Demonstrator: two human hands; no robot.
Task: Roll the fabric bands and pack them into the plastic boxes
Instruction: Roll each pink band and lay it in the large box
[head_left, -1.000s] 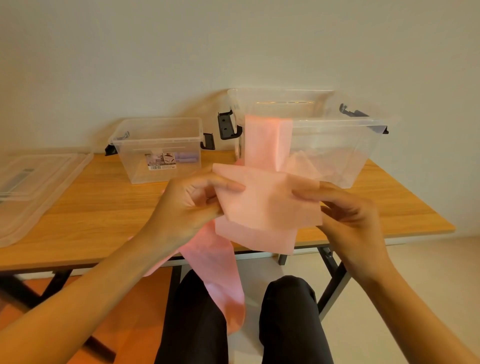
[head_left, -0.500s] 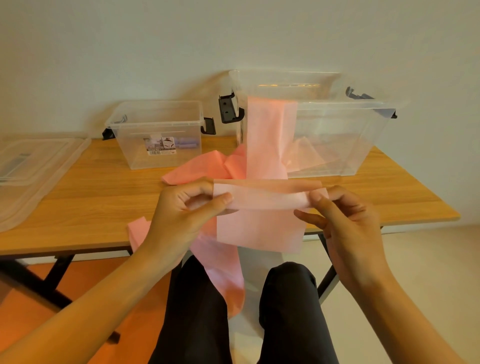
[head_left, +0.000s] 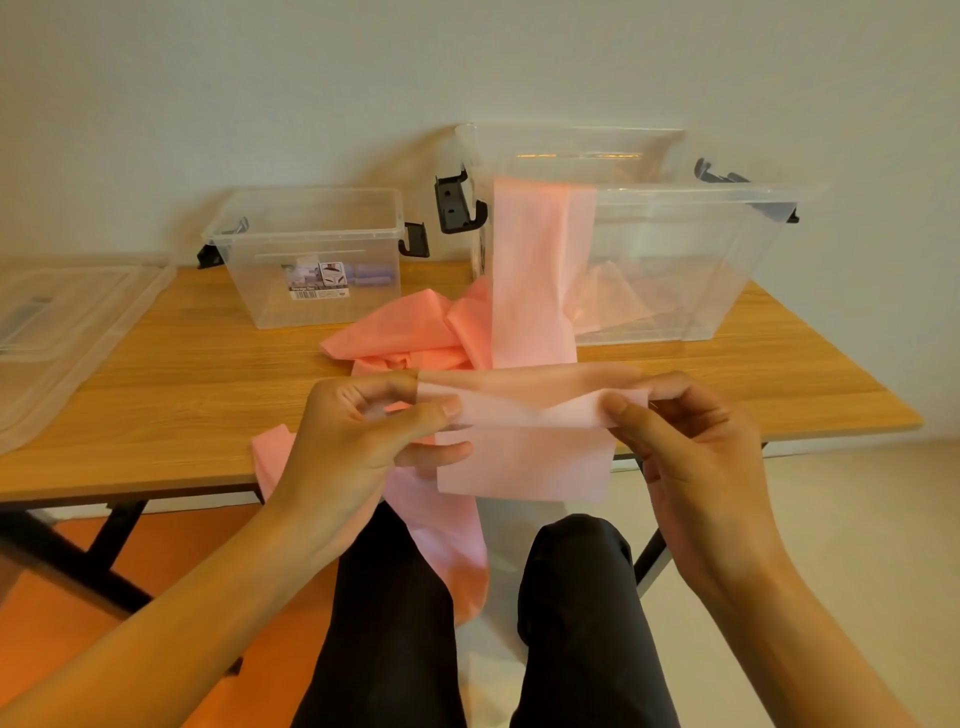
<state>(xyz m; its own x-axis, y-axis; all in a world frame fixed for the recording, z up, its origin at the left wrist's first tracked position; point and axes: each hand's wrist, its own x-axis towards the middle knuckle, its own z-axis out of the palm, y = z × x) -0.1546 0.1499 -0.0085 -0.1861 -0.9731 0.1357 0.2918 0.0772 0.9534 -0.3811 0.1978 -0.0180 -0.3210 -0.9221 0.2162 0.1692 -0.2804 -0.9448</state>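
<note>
Currently: pink fabric band (head_left: 524, 462), thin, matte, long. It drapes over the rim of the big clear box (head_left: 675, 270), bunches on the table (head_left: 208, 374) and hangs between the knees. Left hand (head_left: 358, 447) and right hand (head_left: 696, 441) each pinch its turned-over top edge. A second ago that end was held flat.

Position: worn on the seated person's head, above the lap.
Facing: forward and down, over the tabletop (head_left: 208, 374) toward the wall (head_left: 260, 104).
Nearness: close; left hand (head_left: 358, 441) and right hand (head_left: 691, 447) fill the lower middle of the frame.
Lens: wide-angle.
</note>
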